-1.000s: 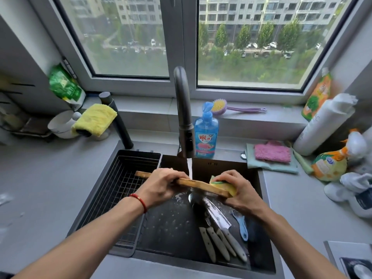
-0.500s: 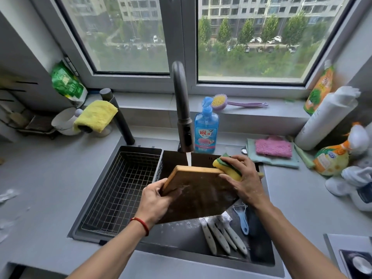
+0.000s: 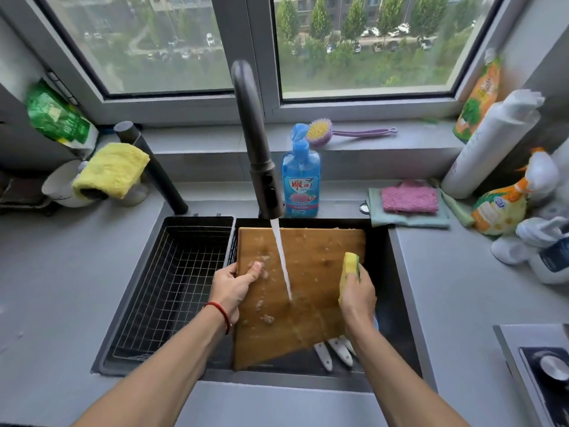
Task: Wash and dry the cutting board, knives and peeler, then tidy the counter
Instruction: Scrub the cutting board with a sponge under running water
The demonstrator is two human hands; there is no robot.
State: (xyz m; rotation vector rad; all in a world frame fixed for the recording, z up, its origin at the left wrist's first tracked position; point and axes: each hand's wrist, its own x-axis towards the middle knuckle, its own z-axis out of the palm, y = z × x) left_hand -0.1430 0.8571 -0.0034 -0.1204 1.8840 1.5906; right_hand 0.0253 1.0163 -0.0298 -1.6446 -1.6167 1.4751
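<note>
With the left hand gripping the food-flecked wooden cutting board under the stream, the right hand, clutching the yellow-green sponge, should scrub firmly across it.

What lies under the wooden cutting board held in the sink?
Three white knife handles stick out from beneath the wooden cutting board's lower right edge, on the dark sink floor. Their blades, and anything else beneath, are covered by the board.

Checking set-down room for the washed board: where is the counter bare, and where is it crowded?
Bare grey counter lies left of the wire basket, and between the sink and the stove corner. Crowded: spray bottles far right, folded cloths behind the sink, bowl with yellow cloth back left.
</note>
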